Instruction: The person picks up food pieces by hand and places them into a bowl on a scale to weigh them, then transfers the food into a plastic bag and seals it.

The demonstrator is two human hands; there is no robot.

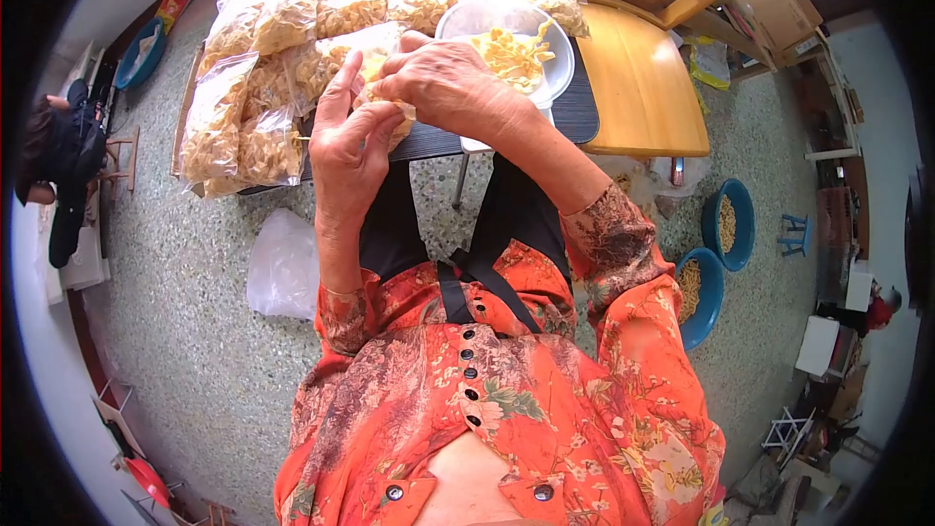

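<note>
A small clear plastic bag of yellowish dried snack pieces (400, 129) is between my two hands over the table's near edge. My left hand (349, 141) grips the bag's left side, with its thumb and fingers raised around it. From the right, my right hand (448, 83) is closed at the bag's upper part, its fingertips partly hidden behind the knuckles. Just beyond my right wrist stands a white plastic tub (560, 73) with loose snack pieces (513, 58) in it.
Many filled clear bags (355, 12) are piled in rows across the dark table (581, 102). A wooden chair (643, 78) stands to the right. Blue basins (711, 307) of pale pieces and a white plastic bag (282, 268) lie on the floor. Another person (73, 156) is at far left.
</note>
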